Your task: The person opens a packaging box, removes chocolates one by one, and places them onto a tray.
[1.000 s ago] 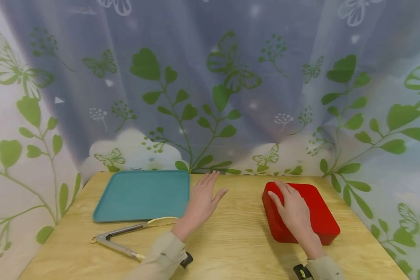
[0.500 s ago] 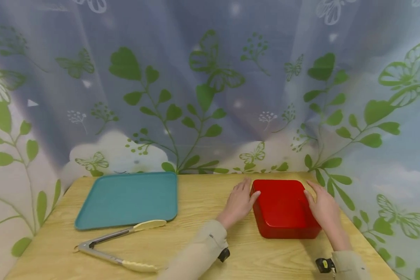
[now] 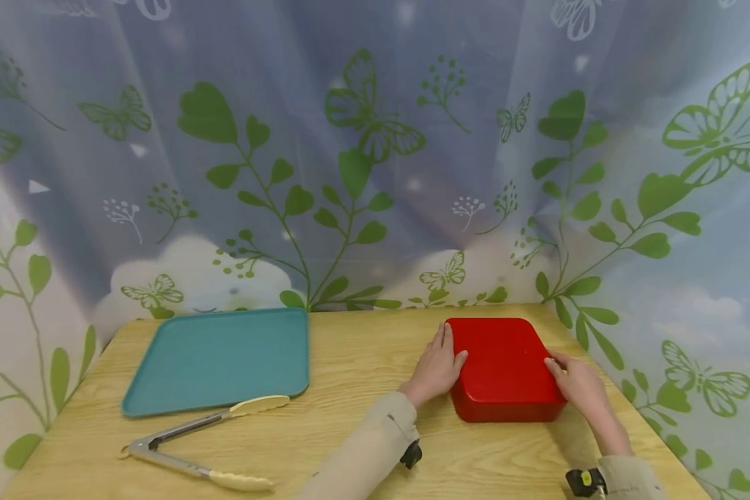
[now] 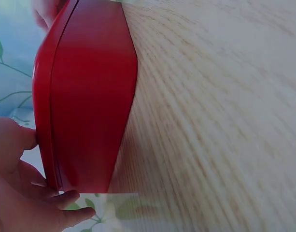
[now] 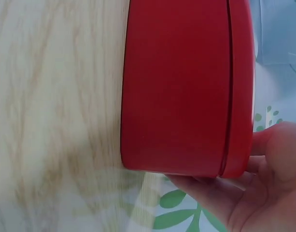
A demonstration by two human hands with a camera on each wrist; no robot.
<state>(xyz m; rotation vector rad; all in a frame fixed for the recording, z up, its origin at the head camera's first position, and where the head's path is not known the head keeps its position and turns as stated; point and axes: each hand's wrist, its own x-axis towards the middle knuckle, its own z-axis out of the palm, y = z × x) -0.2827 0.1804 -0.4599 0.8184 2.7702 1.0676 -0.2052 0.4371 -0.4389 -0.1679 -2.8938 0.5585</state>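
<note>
A person's two hands closed on a red lidded box (image 3: 505, 368) standing on the wooden table (image 3: 350, 430), toward its right side. A second before, the left hand (image 3: 436, 367) had been spread above the bare wood near the table's middle while the right hand (image 3: 576, 387) lay flat on the lid; half a second later both had come to the box's sides, and at this moment they clasped it from left and right, thumbs hooked over the lid's rim and fingers curled along the walls, as the wrist views showed. The box stood flat on the table, its lid seated. Judged from the grip, a lift of the lid or the box was at hand. To the left lay a teal tray (image 3: 219, 357) and, just before it, metal tongs (image 3: 200, 444), both untouched.
</note>
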